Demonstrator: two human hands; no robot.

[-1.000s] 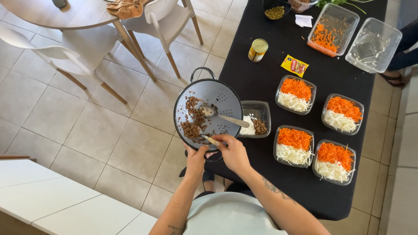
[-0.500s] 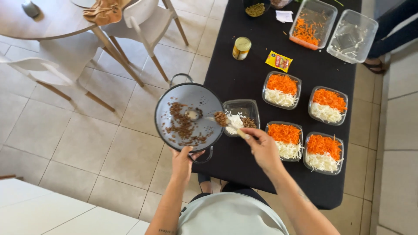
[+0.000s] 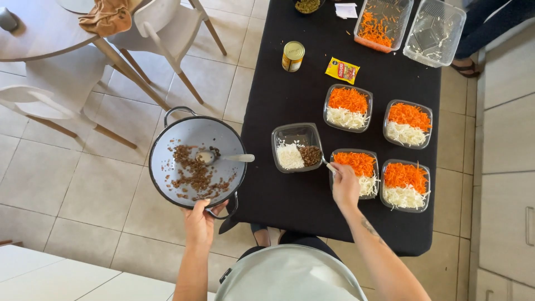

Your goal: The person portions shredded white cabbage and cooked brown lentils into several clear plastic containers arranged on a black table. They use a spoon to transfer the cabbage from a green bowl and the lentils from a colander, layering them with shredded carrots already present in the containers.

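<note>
My left hand (image 3: 199, 219) grips the near handle of a round grey pan (image 3: 167, 150) held beside the black table (image 3: 278, 195). Brown minced meat (image 3: 195, 173) and a spoon (image 3: 223, 158) lie in the pan. My right hand (image 3: 344, 185) holds a fork (image 3: 325, 162) whose tip reaches into a clear plastic container (image 3: 291, 132). That container holds white shredded cabbage (image 3: 290, 156) and a heap of brown meat (image 3: 310, 155).
Several clear containers with grated carrot and white cabbage (image 3: 348, 108) stand to the right. Farther back are a tin can (image 3: 293, 56), a yellow sachet (image 3: 342, 70), a carrot tray (image 3: 382, 25) and an empty tray (image 3: 433, 30). White chairs (image 3: 161, 28) and a round table (image 3: 39, 33) stand left.
The pan has swung left, away from the container. My right hand drew back toward the near containers, with the fork still in the container; meat now lies beside the cabbage.
</note>
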